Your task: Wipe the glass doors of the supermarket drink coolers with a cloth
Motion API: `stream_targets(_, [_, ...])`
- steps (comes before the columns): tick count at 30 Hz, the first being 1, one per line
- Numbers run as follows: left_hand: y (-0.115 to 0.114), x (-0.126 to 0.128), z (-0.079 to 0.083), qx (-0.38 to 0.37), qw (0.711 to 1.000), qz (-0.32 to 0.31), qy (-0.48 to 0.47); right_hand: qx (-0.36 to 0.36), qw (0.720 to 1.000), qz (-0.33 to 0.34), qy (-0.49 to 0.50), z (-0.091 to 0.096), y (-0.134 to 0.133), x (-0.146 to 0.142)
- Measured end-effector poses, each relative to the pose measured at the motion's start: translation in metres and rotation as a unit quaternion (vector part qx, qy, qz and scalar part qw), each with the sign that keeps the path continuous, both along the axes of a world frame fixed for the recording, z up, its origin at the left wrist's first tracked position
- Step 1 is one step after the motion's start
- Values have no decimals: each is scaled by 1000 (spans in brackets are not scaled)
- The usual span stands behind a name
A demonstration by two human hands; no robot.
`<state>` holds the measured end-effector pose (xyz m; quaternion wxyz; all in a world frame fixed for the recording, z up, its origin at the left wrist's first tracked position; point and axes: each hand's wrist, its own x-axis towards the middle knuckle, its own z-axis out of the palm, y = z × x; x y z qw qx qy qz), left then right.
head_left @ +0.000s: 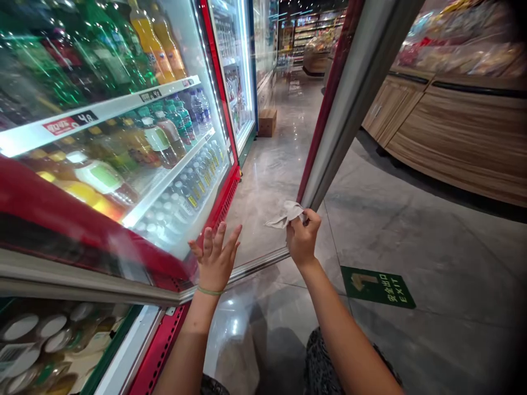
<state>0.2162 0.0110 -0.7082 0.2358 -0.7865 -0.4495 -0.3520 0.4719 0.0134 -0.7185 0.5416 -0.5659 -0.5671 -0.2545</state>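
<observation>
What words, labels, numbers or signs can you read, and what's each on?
"安全出口", on the green floor sign
"EXIT", on the same sign
"4", on a shelf price tag; following digit unclear
Too blurred to read: bottle labels, other tag print

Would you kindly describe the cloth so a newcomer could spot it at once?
Right of the red drinks cooler, find the grey door frame and follow it down. Near the bottom, the right hand holds the cloth, its crumpled, whitish folds unlike the straight, darker frame.
</observation>
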Motion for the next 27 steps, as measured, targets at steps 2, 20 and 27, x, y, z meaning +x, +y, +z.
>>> stream_targets(2, [0, -2, -2, -9, 1000, 3, -7, 14, 999, -9, 27, 10, 0, 5])
stream_targets(20, [13, -2, -3, -10, 1000, 7, 19, -56, 995, 74, -23, 0, 5, -7])
stream_targets(27, [17, -1, -7, -26, 999, 14, 14, -86, 989, 103, -63, -6, 5, -21])
